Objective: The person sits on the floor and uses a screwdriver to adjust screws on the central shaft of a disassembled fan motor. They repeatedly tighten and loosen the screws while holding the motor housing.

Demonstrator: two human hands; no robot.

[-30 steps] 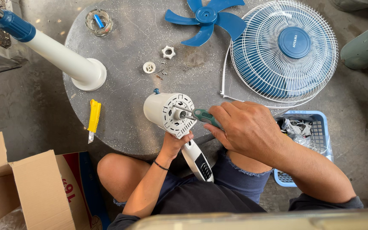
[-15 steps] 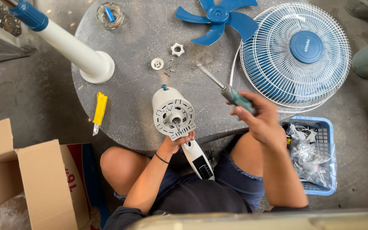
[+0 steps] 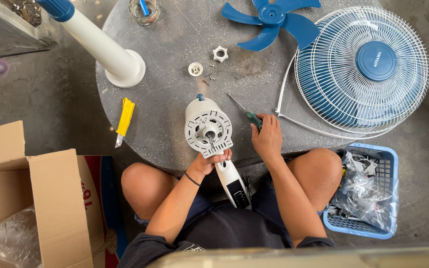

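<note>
A white fan motor housing (image 3: 207,125) rests on the near edge of a round grey table (image 3: 175,104), its shaft end facing up. My left hand (image 3: 213,160) grips the housing's neck just below it, above the white control stem (image 3: 233,183). To the right, my right hand (image 3: 267,137) lies on the table, closed over the green handle of a screwdriver (image 3: 247,113) whose blade points up and left, lying flat on the tabletop.
On the table: blue fan blade (image 3: 270,21), white wire fan guard (image 3: 363,67), white plastic nuts (image 3: 220,53), white-and-blue fan pole base (image 3: 117,62), yellow utility knife (image 3: 124,119), glass jar (image 3: 144,11). A blue basket (image 3: 366,191) stands right, a cardboard box (image 3: 35,198) left.
My right hand lifted the screwdriver off the motor housing, swung it to the right, then lowered it flat onto the table. My left hand kept hold of the housing.
</note>
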